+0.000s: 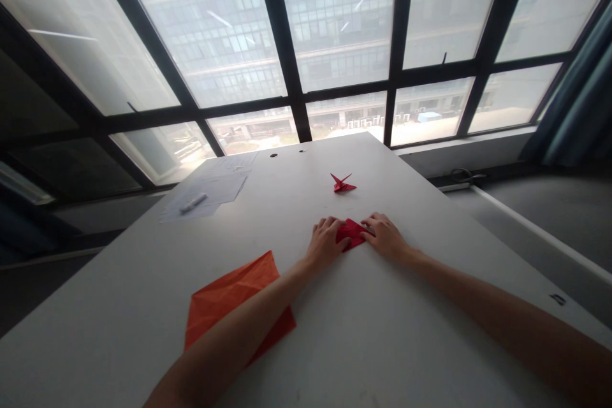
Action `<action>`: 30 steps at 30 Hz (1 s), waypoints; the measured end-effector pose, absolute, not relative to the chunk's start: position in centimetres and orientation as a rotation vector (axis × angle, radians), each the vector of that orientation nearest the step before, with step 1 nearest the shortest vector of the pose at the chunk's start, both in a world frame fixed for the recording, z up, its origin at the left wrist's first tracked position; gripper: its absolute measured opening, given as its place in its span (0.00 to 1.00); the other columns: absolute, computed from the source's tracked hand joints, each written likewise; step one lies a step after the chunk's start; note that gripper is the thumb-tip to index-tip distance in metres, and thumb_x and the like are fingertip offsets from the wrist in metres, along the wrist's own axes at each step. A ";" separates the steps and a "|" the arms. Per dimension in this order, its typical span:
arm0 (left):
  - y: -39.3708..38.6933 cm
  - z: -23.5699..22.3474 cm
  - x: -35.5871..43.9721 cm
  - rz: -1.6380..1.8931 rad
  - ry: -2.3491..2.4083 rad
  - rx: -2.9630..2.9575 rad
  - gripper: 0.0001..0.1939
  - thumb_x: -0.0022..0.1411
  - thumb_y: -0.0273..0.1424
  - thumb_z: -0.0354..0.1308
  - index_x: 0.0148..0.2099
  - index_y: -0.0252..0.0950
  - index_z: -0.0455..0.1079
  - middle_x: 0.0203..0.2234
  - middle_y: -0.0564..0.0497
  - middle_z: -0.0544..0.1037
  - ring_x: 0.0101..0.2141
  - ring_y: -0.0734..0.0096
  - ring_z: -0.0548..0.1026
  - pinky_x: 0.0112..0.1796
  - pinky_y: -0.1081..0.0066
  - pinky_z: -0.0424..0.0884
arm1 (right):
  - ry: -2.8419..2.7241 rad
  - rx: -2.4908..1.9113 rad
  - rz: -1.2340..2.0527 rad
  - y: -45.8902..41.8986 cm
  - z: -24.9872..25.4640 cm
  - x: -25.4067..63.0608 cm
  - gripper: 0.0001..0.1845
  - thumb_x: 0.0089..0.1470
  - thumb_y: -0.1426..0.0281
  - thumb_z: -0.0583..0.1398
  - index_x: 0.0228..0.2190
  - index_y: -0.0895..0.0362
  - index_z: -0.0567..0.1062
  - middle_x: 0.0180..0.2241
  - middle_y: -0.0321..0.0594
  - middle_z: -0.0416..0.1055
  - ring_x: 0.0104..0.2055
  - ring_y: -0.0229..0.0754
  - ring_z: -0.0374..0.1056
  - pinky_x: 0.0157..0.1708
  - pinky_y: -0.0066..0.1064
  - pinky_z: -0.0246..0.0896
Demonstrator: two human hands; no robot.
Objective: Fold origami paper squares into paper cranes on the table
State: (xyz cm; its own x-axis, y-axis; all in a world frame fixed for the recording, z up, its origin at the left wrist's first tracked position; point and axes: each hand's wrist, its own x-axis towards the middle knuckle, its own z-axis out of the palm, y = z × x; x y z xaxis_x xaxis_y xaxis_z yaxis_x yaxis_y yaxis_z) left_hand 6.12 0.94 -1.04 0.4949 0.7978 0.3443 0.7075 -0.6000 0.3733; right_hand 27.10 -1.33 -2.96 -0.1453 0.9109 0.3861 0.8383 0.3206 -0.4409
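Observation:
A small piece of red folded paper (352,233) lies on the white table (382,325), between my two hands. My left hand (327,241) holds its left side, with the thumb along the near edge and the fingers bent over the far part. The right corner is pinched under the thumb and fingers of my right hand (385,238). Part of the paper is hidden by the fingers. Just beyond stands a red origami crane (343,185) with pointed ends sticking up. A creased orange paper sheet (224,296) lies partly under my left forearm.
Printed paper sheets (224,182) lie at the table's far left, with a white marker-like stick (194,203) on them. Two round holes are near the far edge. Tall windows with dark frames (296,99) stand behind; a blue curtain (568,95) hangs at the right.

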 end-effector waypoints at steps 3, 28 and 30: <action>1.2 -1.4 6.0 0.676 1.346 2.538 0.30 0.58 0.36 0.61 0.62 0.41 0.62 0.57 0.46 0.70 0.58 0.56 0.63 0.57 0.57 0.57 | -2.008 -1.505 0.189 -1.3 -2.9 27.0 0.10 0.54 0.71 0.62 0.41 0.57 0.77 0.40 0.44 0.71 0.45 0.46 0.65 0.48 0.34 0.58; 1.7 -1.6 6.1 0.909 1.169 2.361 0.16 0.55 0.22 0.57 0.47 0.39 0.73 0.35 0.51 0.76 0.37 0.67 0.73 0.42 0.68 0.69 | -1.966 -1.326 0.320 -1.5 -2.5 26.9 0.09 0.51 0.77 0.60 0.35 0.56 0.77 0.34 0.39 0.74 0.38 0.41 0.67 0.40 0.30 0.59; 1.8 -1.6 6.0 0.914 1.186 2.387 0.11 0.55 0.23 0.58 0.40 0.37 0.75 0.35 0.50 0.75 0.36 0.67 0.73 0.41 0.68 0.70 | -1.982 -1.340 0.287 -1.5 -2.5 26.9 0.08 0.52 0.77 0.59 0.34 0.56 0.77 0.35 0.39 0.74 0.40 0.41 0.67 0.42 0.30 0.59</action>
State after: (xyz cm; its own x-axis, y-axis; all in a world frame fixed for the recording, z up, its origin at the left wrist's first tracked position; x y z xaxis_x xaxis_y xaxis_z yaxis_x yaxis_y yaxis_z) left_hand 6.05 1.80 -1.62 0.4497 0.7980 0.4012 0.5915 -0.6026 0.5357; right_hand 26.89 -1.51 -2.55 -0.2043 0.8773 0.4342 0.7182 0.4357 -0.5425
